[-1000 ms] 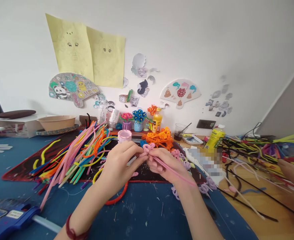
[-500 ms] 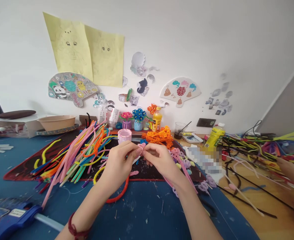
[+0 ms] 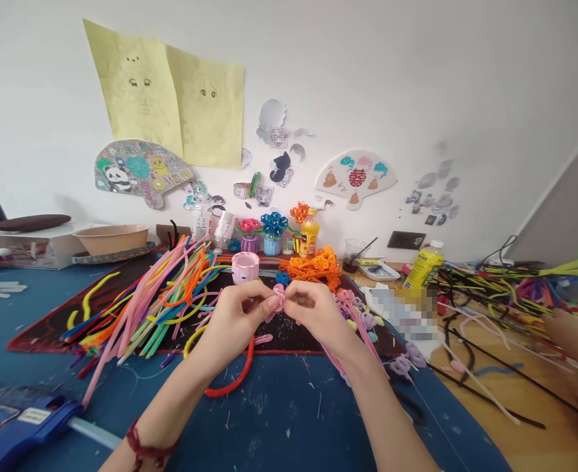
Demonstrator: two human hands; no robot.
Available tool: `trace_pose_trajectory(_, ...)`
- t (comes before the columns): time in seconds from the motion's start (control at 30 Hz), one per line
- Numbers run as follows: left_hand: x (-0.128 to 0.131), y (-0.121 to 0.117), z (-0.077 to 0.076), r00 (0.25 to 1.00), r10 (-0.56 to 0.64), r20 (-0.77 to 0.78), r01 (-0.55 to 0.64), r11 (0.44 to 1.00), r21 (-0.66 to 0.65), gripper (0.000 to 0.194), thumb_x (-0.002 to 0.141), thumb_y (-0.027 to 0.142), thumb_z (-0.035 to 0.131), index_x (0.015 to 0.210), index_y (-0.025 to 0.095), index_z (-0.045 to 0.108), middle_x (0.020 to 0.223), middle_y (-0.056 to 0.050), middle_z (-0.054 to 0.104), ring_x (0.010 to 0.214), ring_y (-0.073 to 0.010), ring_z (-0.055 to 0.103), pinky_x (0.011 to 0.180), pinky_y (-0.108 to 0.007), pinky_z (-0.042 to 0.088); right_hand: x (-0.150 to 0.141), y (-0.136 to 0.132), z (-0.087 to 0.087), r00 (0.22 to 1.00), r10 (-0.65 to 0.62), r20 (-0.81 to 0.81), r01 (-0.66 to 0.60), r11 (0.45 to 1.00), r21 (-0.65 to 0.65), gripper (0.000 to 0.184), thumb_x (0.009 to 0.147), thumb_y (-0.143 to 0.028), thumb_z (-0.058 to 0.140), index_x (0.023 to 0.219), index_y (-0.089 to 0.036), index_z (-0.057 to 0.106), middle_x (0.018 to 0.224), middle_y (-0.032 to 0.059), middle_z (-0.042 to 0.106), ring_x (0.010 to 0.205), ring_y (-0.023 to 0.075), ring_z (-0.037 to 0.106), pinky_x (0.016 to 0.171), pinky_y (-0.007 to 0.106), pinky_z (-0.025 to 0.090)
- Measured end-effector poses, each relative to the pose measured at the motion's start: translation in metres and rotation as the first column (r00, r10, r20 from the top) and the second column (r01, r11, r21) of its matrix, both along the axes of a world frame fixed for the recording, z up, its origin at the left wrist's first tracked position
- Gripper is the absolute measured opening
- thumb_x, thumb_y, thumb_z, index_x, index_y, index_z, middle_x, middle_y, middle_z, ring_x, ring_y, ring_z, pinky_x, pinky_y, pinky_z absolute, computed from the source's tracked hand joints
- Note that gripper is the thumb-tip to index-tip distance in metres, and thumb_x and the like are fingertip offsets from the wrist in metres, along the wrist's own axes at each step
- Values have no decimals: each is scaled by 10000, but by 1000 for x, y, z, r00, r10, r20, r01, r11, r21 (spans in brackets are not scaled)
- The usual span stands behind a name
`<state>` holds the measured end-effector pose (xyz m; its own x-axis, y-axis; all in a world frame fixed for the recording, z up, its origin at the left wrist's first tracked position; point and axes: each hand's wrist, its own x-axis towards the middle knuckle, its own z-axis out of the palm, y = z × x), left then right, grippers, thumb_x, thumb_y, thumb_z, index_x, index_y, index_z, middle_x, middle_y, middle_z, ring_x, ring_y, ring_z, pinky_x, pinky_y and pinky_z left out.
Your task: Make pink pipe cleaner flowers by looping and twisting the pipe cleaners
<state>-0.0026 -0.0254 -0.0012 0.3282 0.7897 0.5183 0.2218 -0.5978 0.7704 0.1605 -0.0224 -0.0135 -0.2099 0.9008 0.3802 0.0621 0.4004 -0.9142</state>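
Both hands meet above the dark mat [image 3: 274, 337], pinching a small looped pink pipe cleaner [image 3: 279, 296] between them. My left hand [image 3: 240, 313] has thumb and forefinger closed on its left side. From the other side my right hand [image 3: 318, 311] grips it with bent fingertips, partly hiding the loops. Just behind my left hand stands a pink cup [image 3: 245, 267]. Orange looped pipe cleaners [image 3: 313, 269] lie behind my right hand. Beside my right wrist are pink and lilac pipe-cleaner pieces [image 3: 355, 311].
Left of my hands lies a bundle of coloured pipe cleaners [image 3: 146, 295]. A blue glue gun [image 3: 33, 423] rests at the lower left. Flower pots and an orange bottle [image 3: 309, 235] line the wall. Another person's hand [image 3: 571, 334] is at the right, near loose pipe cleaners.
My fingers have turned the pink loops slightly, so more pink shows below the fingertips. Both hands stay in nearly the same place. The other person's hand shifts slightly.
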Motion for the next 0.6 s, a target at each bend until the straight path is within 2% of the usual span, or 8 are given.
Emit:
trace_pose_trajectory(0.13,-3,0,3,995,37,-97,-30,997,77,271,886,362,580,763,146,687,672,-16,638,588,-114,483,519,-213,364,3,1,3,999,-19,-51,11,990,-140,107,672,-223,602,581,-176,572,522,-48,476,457,74,373,439,211,276)
trace_pose_trajectory(0.27,-8,-1,6,977,126,-171,-71,952,297,104,832,237,673,920,184,680,780,1,688,650,-117,554,609,-219,430,7,2,4,997,1,-76,-19,972,-235,98,648,-199,558,557,-170,576,511,-44,484,438,65,362,420,210,240)
trace_pose_trajectory(0.4,-10,-1,3,974,86,-208,14,898,439,99,844,145,651,916,201,688,884,-15,714,796,-136,627,727,-232,473,9,1,2,996,39,-75,-56,969,-240,100,669,-195,555,574,-170,571,546,-39,490,470,68,382,443,210,259)
trace_pose_trajectory(0.6,-8,-1,-1,985,125,-119,-49,865,500,105,857,123,627,839,190,707,815,-23,720,723,-132,631,661,-227,481,9,0,1,989,113,-94,-129,974,-186,110,697,-228,607,609,-168,580,555,-47,476,475,69,347,451,225,230)
